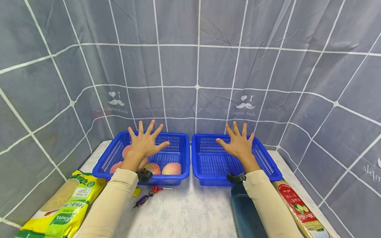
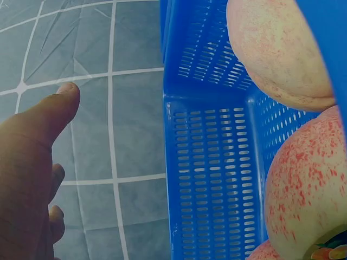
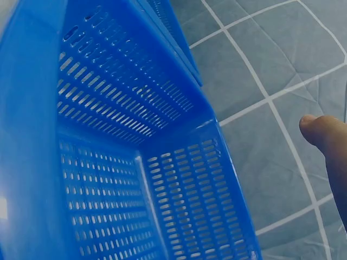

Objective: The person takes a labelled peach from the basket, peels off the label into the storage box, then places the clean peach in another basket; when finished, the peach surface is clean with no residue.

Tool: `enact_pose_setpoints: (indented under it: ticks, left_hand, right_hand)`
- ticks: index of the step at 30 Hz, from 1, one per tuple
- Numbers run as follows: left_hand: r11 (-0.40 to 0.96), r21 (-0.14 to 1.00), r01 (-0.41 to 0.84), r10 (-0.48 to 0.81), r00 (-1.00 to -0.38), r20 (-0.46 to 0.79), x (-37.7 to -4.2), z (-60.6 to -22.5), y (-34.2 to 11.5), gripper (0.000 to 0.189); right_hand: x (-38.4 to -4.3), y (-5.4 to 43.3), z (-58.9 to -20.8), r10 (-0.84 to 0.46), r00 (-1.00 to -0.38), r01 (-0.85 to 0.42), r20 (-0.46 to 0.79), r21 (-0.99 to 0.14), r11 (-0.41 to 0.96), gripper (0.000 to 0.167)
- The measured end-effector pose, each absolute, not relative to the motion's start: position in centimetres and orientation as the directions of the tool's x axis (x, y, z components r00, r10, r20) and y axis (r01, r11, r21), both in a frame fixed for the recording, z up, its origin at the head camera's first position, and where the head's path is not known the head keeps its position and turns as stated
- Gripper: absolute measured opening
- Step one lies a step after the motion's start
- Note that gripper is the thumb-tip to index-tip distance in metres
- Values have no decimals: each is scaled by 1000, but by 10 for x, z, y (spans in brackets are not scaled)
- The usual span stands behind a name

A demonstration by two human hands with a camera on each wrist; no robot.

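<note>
My left hand [image 1: 144, 143] hovers over the left blue basket [image 1: 169, 181] with its fingers spread wide, holding nothing. Several peaches [image 1: 171, 169] lie in that basket, along its left and front sides; the left wrist view shows a red-speckled peach [image 2: 309, 184] up close. Over the right blue basket [image 1: 214, 164], my right hand [image 1: 239, 145] is spread in the same way and holds nothing. No contents show inside this right basket. In the right wrist view only part of the right hand [image 3: 331, 146] appears, apart from the basket wall.
Wrapped candies, one red [image 1: 154, 190] and one purple [image 1: 142, 200], lie before the left basket, near a small yellow item [image 1: 137, 192]. A yellow-green bag [image 1: 65, 201] is at left. At right are a dark teal container [image 1: 247, 211] and a red-gold Olivoilà package [image 1: 297, 205]. Grey tiled-pattern curtain surrounds the table.
</note>
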State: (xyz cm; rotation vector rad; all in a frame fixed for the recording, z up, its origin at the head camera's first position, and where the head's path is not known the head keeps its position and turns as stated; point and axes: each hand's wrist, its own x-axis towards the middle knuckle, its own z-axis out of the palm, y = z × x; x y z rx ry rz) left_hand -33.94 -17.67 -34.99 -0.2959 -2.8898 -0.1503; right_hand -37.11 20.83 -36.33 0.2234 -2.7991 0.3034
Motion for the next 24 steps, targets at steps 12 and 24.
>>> enact_pose_setpoints:
  ticks: [12,24]
  left_hand:
    - [973,69,220,198,-951,239,-306,-334,-210,94]
    - [879,379,290,197,-944,265,-231,-379,-331,91]
  right_hand:
    - [-366,168,-347,-301,-895,-354,329,-114,928,88]
    - [-346,34,-338,-753,-616,-719,-229,-225,657,65]
